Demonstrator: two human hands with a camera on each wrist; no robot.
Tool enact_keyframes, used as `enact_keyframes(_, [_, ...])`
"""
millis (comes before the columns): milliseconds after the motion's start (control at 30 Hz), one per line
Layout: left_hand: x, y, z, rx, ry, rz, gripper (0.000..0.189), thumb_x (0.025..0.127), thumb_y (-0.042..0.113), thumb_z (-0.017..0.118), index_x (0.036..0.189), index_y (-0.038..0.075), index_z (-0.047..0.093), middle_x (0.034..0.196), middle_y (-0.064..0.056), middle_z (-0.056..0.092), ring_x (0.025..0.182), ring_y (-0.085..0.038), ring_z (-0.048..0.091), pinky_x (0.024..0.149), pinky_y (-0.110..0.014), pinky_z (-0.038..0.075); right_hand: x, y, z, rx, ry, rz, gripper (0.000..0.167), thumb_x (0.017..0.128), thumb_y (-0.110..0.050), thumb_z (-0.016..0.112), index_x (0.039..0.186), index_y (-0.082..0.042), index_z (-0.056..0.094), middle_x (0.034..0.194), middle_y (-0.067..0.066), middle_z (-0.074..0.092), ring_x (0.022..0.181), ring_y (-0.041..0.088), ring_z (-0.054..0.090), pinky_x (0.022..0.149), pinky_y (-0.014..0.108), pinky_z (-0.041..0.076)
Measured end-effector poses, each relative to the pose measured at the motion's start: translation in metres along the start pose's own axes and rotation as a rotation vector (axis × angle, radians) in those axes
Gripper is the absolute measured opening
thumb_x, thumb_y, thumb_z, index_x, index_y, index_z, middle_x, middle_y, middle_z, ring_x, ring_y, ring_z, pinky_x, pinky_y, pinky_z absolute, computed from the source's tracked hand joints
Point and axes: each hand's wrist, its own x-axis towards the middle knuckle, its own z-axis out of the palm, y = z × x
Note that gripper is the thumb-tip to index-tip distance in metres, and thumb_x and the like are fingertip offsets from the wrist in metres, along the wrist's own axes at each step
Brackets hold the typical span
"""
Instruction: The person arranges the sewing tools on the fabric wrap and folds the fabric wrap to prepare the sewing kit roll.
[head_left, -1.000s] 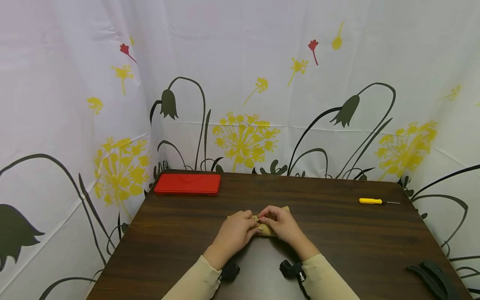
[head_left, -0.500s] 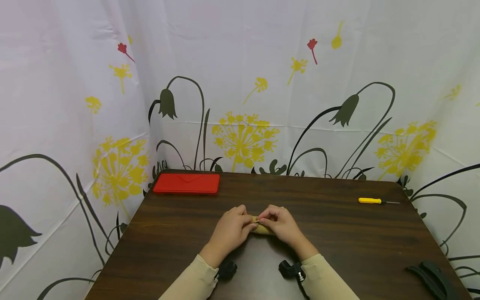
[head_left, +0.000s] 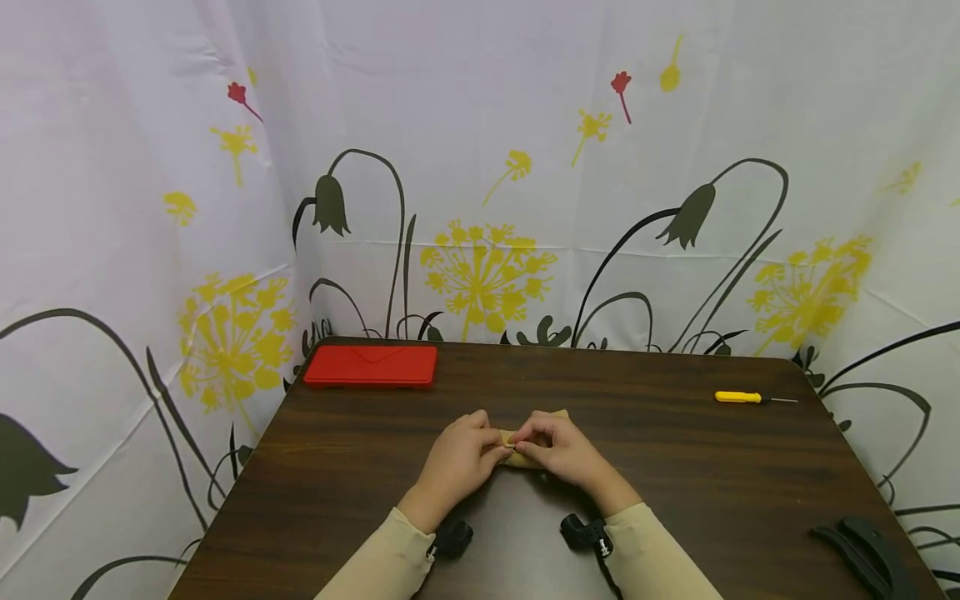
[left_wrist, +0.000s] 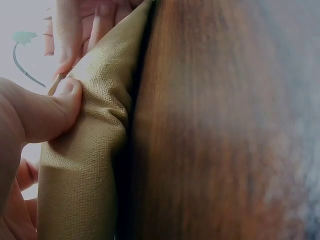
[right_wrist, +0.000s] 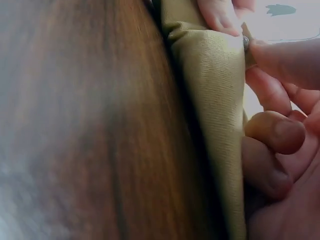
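Observation:
A tan woven-cloth pouch (head_left: 522, 460) lies low over the table between my two hands, its upper edge bunched. My left hand (head_left: 459, 457) grips it from the left; in the left wrist view the thumb presses on the creased cloth (left_wrist: 92, 145) near that edge. From the right, my right hand (head_left: 562, 451) pinches the edge with thumb and forefinger, close to the left fingertips. Between the fingertips in the right wrist view shows a small round metallic piece (right_wrist: 245, 43) on the cloth's edge (right_wrist: 215, 85). The hands hide much of the pouch in the head view.
A red flat case (head_left: 371, 367) lies at the back left of the dark wooden table (head_left: 637, 383). A yellow-handled screwdriver (head_left: 738, 397) lies at the back right, and a black curved object (head_left: 866, 554) at the front right. A flower-print curtain (head_left: 480, 125) hangs behind.
My left hand has moved slightly left and its fingers have shifted on the pouch edge. My right hand stays nearly in place. The pouch's far right corner went out of sight, then showed again.

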Motion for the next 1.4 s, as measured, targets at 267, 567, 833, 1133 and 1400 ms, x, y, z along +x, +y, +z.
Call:
enact_keyframes(267, [0.0, -0.005, 0.002, -0.035, 0.007, -0.001, 0.011, 0.093, 0.028, 0.088, 0.085, 0.023, 0.082, 0.082, 0.009, 0.056, 0.074, -0.009, 0.049, 0.067, -0.024, 0.043, 0.003, -0.005, 0.012, -0.215, 0.026, -0.044, 0.023, 0.086, -0.009, 0.092, 0.1, -0.019, 0.076, 0.097, -0.003, 0.066, 0.084, 0.008, 0.06, 0.072, 0.02, 0.055])
enact_keyframes(567, [0.002, -0.009, -0.004, -0.091, -0.055, -0.027, 0.008, 0.095, 0.027, 0.084, 0.088, 0.025, 0.082, 0.084, 0.01, 0.054, 0.077, -0.009, 0.048, 0.072, -0.027, 0.042, 0.006, -0.015, 0.021, -0.301, 0.141, 0.038, 0.017, 0.083, -0.009, 0.093, 0.091, -0.017, 0.08, 0.091, -0.007, 0.058, 0.078, 0.006, 0.055, 0.068, 0.018, 0.05])
enact_keyframes(833, [0.001, -0.009, -0.009, -0.121, -0.119, -0.044, 0.007, 0.098, 0.029, 0.082, 0.093, 0.025, 0.084, 0.086, 0.013, 0.052, 0.077, -0.006, 0.046, 0.071, -0.023, 0.042, 0.003, -0.024, 0.023, -0.422, 0.145, 0.005, 0.015, 0.086, -0.011, 0.09, 0.09, -0.018, 0.077, 0.094, -0.01, 0.061, 0.079, 0.008, 0.06, 0.071, 0.019, 0.052])
enact_keyframes(1133, [0.004, -0.007, -0.012, -0.137, -0.165, -0.103, 0.007, 0.099, 0.03, 0.082, 0.101, 0.023, 0.081, 0.093, 0.01, 0.059, 0.081, -0.007, 0.054, 0.073, -0.025, 0.048, 0.002, -0.023, 0.02, -0.469, 0.184, -0.042, 0.02, 0.087, -0.01, 0.091, 0.09, -0.018, 0.074, 0.093, -0.005, 0.059, 0.078, 0.01, 0.055, 0.069, 0.021, 0.048])
enact_keyframes(1400, [0.002, -0.01, -0.014, -0.03, -0.164, -0.032, 0.026, 0.097, 0.013, 0.083, 0.108, 0.015, 0.059, 0.108, 0.0, 0.054, 0.098, -0.019, 0.054, 0.088, -0.037, 0.049, 0.001, -0.014, 0.011, -0.492, 0.232, -0.001, 0.026, 0.09, -0.022, 0.092, 0.105, -0.017, 0.072, 0.096, 0.002, 0.063, 0.08, 0.012, 0.052, 0.071, 0.024, 0.045])
